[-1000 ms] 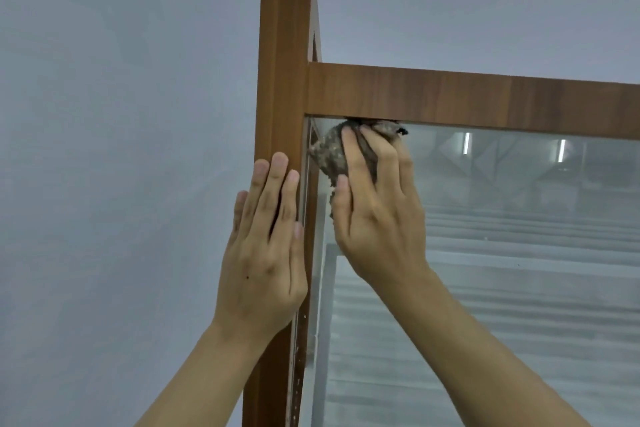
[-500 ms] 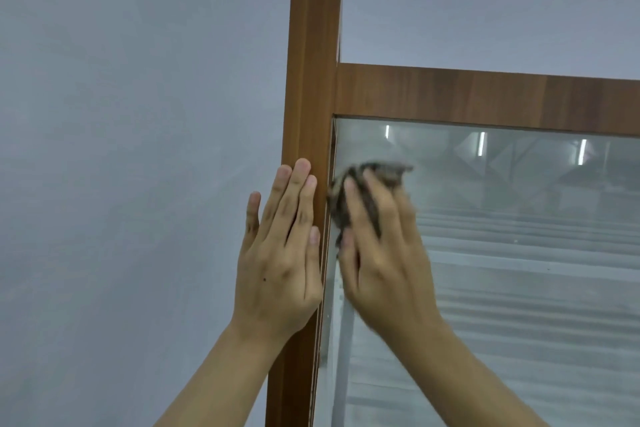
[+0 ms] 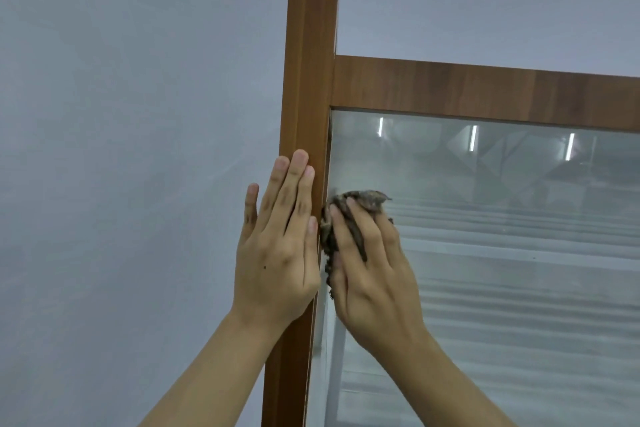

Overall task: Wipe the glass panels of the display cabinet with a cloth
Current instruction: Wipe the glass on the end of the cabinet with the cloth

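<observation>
Currently, the left hand [image 3: 277, 253] is laid flat against the upright wooden post [image 3: 308, 80] of the display cabinet. Its fingers are kept straight and pointed upward, the little finger is spread past the post's left edge, and nothing is held in it. The right hand [image 3: 374, 274] is pressed on the glass panel [image 3: 502, 270] just right of the post, with the forearm raised from the lower right. A crumpled, mottled brown-grey cloth [image 3: 367, 199] is bunched beneath its gently curled fingers; a fold is gripped between two of them, and the thumb is set along the cloth's left side. The cloth is placed at the panel's left edge, against or just beside the post and well below the wooden top rail [image 3: 485, 90]. The two hands are held just beside each other. Three strip-light reflections [image 3: 472, 138] and pale horizontal bands are seen in the glass, so the cabinet's interior cannot be made out. A pale grey wall [image 3: 121, 149] is seen behind.
</observation>
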Tool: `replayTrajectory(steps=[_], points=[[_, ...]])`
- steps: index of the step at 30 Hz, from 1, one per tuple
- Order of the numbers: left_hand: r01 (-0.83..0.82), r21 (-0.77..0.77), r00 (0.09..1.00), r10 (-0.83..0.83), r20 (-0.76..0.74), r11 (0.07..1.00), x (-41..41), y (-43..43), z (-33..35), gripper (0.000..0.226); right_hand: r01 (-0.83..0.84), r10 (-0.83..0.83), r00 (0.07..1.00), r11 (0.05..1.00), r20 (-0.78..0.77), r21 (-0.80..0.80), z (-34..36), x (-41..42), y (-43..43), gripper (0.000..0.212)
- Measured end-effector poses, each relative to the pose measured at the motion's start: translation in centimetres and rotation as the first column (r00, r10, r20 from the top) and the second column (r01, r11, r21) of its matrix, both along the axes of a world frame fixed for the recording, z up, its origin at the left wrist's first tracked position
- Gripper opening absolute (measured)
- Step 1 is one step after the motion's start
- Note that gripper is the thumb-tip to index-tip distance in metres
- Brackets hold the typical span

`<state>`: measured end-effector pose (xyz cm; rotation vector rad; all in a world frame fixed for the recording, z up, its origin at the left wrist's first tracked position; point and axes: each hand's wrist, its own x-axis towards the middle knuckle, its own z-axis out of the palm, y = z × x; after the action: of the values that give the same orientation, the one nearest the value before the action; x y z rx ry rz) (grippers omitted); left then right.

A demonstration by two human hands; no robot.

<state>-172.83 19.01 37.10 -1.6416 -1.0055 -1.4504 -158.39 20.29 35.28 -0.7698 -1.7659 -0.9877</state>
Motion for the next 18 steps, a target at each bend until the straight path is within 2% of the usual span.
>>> replayTrajectory(steps=[5, 11, 13, 16, 18], points=[[-0.02, 0.013, 1.0, 0.021, -0.008, 1.0, 0.0, -0.1, 0.0, 0.052, 0.006, 0.009, 0.989, 0.995, -0.151, 0.097, 9.3, -1.4, 0.8, 0.047], [0.017, 0.006, 1.0, -0.017, -0.007, 1.0, -0.1, 0.1, 0.0, 0.053, 0.037, -0.037, 0.999, 0.999, 0.026, -0.013, 0.7, 0.0, -0.2, 0.053], [0.023, 0.008, 1.0, -0.023, 0.003, 1.0, 0.0, 0.1, 0.0, 0.053, 0.01, -0.01, 1.0, 1.0, 0.03, 0.0, 2.2, 0.0, 0.0, 0.052], [0.015, 0.018, 1.0, -0.015, 0.002, 1.0, 0.1, -0.1, -0.1, 0.052, -0.013, 0.021, 0.993, 0.998, -0.118, 0.064, 8.2, -1.0, 0.5, 0.047], [0.014, 0.016, 1.0, -0.014, -0.001, 1.0, -0.1, 0.0, -0.1, 0.052, -0.008, 0.022, 0.985, 0.996, -0.168, 0.087, 9.2, -1.4, 0.7, 0.046]])
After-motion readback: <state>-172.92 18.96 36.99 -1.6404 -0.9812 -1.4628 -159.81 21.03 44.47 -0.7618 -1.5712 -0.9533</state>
